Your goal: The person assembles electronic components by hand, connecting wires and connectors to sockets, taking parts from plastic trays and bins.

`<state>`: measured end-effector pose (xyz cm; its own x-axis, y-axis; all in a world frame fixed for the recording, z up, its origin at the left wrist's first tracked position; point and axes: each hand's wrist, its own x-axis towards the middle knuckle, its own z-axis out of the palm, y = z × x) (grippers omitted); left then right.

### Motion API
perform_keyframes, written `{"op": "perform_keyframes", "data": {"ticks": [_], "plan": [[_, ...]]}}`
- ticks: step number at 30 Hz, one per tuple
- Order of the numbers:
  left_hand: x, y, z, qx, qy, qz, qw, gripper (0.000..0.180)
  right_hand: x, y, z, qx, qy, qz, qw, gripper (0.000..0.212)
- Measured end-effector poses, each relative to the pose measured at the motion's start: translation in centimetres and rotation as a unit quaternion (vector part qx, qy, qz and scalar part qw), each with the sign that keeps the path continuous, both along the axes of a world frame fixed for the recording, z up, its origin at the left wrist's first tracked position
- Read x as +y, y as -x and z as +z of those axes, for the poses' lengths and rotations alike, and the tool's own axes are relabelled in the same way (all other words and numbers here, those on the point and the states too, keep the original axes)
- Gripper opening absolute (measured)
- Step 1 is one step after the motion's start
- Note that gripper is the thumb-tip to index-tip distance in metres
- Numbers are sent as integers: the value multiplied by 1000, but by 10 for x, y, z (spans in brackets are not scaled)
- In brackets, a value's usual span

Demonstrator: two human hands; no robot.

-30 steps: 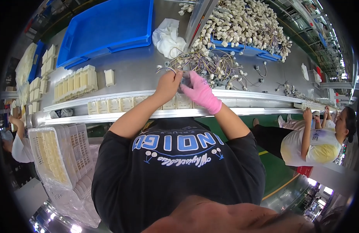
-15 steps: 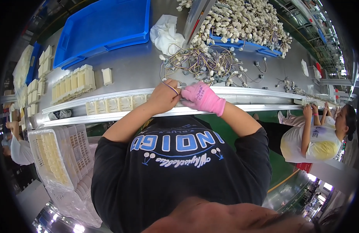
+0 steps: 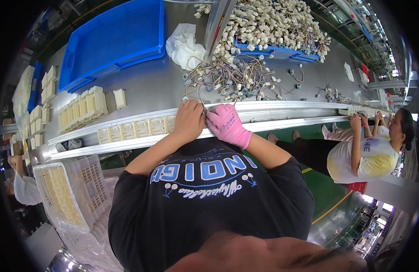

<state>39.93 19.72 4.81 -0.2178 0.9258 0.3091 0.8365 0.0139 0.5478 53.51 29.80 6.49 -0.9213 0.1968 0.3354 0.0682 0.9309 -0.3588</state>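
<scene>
My bare left hand (image 3: 189,120) and my right hand (image 3: 228,125), in a pink glove, meet over a metal rail channel (image 3: 273,105). Both have bent, closed fingers; what they grip is hidden between them. A thin wire (image 3: 200,93) runs from the gap between the hands up toward a tangle of wire leads (image 3: 232,75) with grey and white connectors. Left of my left hand, a row of cream plastic housings (image 3: 141,127) sits in the channel, its right end by my wrist.
Beyond the rail stand a blue tray (image 3: 114,63), a white plastic bag (image 3: 186,45) and a heap of wired connectors (image 3: 282,27). More housings (image 3: 85,109) line up at left. White crates (image 3: 69,190) stand low left. A co-worker (image 3: 368,154) works along the rail at right.
Both hands have come down a little toward me and stay together. The wire loop seen across my left fingers no longer shows there. The whole view has shifted slightly.
</scene>
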Motion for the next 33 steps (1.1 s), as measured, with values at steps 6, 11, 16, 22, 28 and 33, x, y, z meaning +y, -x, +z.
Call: {"op": "perform_keyframes", "data": {"ticks": [6, 11, 16, 22, 28, 33], "plan": [[-1, -7, -5, 22, -10, 10, 1000, 20, 3, 4, 24, -14, 84, 29, 996, 22], [1, -6, -4, 101, 13, -16, 995, 14, 23, 18, 21, 12, -161, 94, 982, 32], [2, -5, -12, 112, 11, -10, 994, 10, 24, 19, 29, -157, -78, 84, 981, 30], [1, -4, -11, -21, -38, 17, 999, 11, 26, 24, 34, -315, 6, 49, 948, 26], [1, -8, -7, -35, 15, 28, 999, 11, 35, 23, 23, -310, 42, 3, 950, 23], [2, -7, -11, -42, 9, 34, 999, 11, 21, 26, 32, -274, 68, -55, 958, 24]]}}
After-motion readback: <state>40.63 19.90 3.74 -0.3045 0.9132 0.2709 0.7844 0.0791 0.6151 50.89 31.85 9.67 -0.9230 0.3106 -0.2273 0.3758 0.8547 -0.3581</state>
